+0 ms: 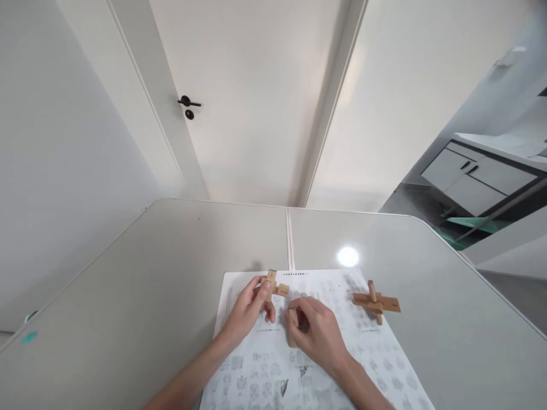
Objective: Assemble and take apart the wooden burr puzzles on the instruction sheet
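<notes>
Between the thumb and fingers of my left hand (252, 304) are joined wooden puzzle pieces (272, 278), one upright and one sticking out to the right. My right hand (318, 329) is closed around a separate wooden piece (292, 336), held upright close to the sheet; its fingers hide part of it. A small gap separates the two hands. Both are over a white printed sheet (359, 336) with rows of grey figures. Right of my right hand, a cross-shaped wooden assembly (376, 303) rests near the sheet's right edge.
The sheet lies on a light grey table (179, 267) with a seam (289, 236) down its middle. A bright light reflection shows beyond the sheet. Behind the table stands a white door (252, 102) with a black handle (188, 102). A white cabinet (478, 171) is at far right.
</notes>
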`<state>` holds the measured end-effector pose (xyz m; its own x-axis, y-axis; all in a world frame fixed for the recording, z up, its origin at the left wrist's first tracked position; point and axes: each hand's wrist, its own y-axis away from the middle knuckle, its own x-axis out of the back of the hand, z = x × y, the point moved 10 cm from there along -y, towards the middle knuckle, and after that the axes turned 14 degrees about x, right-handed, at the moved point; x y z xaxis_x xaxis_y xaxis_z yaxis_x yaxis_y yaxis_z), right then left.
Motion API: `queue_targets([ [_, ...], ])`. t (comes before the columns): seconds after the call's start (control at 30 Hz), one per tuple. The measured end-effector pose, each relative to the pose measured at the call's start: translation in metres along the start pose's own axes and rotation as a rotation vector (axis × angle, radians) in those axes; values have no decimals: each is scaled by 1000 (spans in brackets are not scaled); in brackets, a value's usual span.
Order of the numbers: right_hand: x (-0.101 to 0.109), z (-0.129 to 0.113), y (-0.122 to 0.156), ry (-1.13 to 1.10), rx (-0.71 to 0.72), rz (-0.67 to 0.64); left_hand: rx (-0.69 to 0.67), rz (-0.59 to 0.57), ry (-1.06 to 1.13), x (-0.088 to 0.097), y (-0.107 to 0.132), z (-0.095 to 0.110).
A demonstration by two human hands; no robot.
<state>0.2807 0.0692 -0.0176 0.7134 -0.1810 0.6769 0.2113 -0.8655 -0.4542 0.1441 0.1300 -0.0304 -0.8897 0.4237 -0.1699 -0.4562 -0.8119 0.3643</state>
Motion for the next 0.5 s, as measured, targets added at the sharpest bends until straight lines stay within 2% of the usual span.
queue_targets([
  [0.13, 5, 16, 2, -140, -128, 97, -22, 8, -89, 1, -1, 1],
  [0.33, 9, 44, 9, -428, -325, 202, 18, 49, -157, 2, 1, -6],
  [0.5, 0, 43, 12, -564, -350, 191, 2, 54, -207, -3, 4, -7],
])
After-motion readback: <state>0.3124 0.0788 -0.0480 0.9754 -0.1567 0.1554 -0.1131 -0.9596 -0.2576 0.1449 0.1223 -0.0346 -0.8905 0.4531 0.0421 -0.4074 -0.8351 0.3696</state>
